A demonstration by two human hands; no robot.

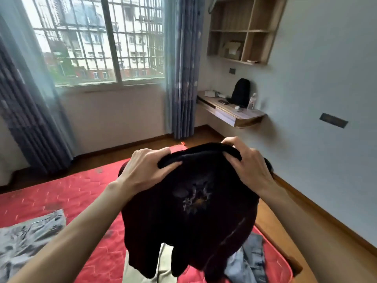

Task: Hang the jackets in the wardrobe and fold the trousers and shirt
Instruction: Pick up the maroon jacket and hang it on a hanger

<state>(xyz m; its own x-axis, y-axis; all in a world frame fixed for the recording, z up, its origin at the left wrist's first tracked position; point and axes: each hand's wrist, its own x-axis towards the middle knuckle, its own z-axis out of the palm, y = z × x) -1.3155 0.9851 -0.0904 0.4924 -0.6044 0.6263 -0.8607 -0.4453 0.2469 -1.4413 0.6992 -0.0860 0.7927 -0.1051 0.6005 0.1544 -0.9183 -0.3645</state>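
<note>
Nearest to us, both arms reach forward and hold up a black shirt (pixel 189 205) by its collar. Our left hand (pixel 146 170) grips the left end of the rolled collar edge, thumb over the cloth and fingers beneath; our right hand (pixel 247 166) clamps the right end in the same way. The shirt hangs between and below the two hands, in the air above the red mattress (pixel 67 193), its lower hem drooping toward the mattress's near edge. A pale, faded print sits on the middle of the shirt; we can read no words or brand in it.

Under the hanging hem, by the near right corner of the mattress, lies a pair of blue jeans (pixel 251 260), with some light-coloured cloth (pixel 163 266) just left of them. At the near left edge lies a grey patterned garment (pixel 28 242).

Further off, a wall-mounted desk (pixel 236 115) carries a dark bag (pixel 241 91) and a bottle (pixel 252 102), with open shelves (pixel 242 31) above it. A barred window (pixel 98 39) with blue curtains (pixel 181 78) closes the far wall.
</note>
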